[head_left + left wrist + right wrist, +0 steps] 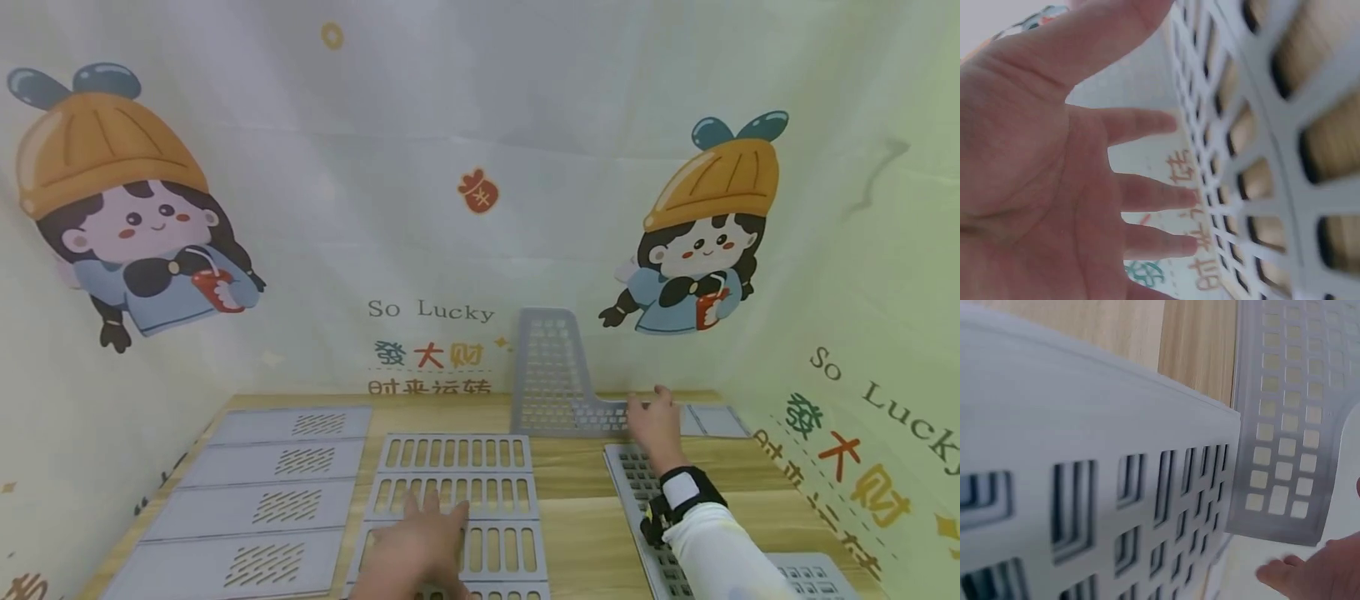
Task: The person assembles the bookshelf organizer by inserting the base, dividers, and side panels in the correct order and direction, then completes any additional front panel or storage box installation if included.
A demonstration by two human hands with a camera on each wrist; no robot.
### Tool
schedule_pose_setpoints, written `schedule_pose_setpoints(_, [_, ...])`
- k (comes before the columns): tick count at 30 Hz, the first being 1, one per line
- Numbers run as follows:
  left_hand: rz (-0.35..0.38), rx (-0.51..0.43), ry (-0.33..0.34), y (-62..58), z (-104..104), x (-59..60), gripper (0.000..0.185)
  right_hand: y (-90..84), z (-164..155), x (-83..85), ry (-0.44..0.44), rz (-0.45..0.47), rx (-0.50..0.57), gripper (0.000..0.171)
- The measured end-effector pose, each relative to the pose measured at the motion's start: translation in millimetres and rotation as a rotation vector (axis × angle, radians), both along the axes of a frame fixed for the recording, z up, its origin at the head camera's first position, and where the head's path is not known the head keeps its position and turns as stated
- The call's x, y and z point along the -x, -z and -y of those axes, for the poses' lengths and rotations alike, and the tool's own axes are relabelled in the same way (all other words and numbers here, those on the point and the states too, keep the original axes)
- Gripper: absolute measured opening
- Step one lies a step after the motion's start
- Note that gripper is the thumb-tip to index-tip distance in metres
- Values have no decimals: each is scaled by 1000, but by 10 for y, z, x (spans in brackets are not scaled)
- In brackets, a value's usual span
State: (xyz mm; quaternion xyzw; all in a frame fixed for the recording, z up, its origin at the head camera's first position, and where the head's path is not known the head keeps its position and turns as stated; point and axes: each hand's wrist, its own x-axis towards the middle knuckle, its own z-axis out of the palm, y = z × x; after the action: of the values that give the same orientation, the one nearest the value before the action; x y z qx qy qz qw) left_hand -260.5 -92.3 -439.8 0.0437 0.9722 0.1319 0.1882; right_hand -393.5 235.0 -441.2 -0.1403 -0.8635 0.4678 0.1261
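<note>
Fingers straight and spread, the left hand [420,546] lies flat on the slotted grey panels [453,492] at the middle of the wooden table [577,533]. Farther out, the right hand [656,421] reaches with relaxed fingers to the L-shaped perforated panel [551,375] leaning on the backdrop; whether it grips I cannot tell. Seemingly a pick-up is starting, needing a firm hold on that panel's foot. No containers show.
</note>
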Motion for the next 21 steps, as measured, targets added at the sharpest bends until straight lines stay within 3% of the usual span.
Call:
schedule_pose_setpoints(3, [21,-1,-46,25,69,15,120,-7,-3,-1,0,79,58,73])
schedule_pose_setpoints(7, [60,-12,-53,104,95,17,115,6,29,1,-6,126,59,70])
schedule_pose_setpoints(16, [75,17,-55,104,26,12,112,30,326,33,-103,87,-94,63])
schedule_pose_setpoints(21, [97,12,-62,83,30,2,109,82,509,37,-131,67,-101,66])
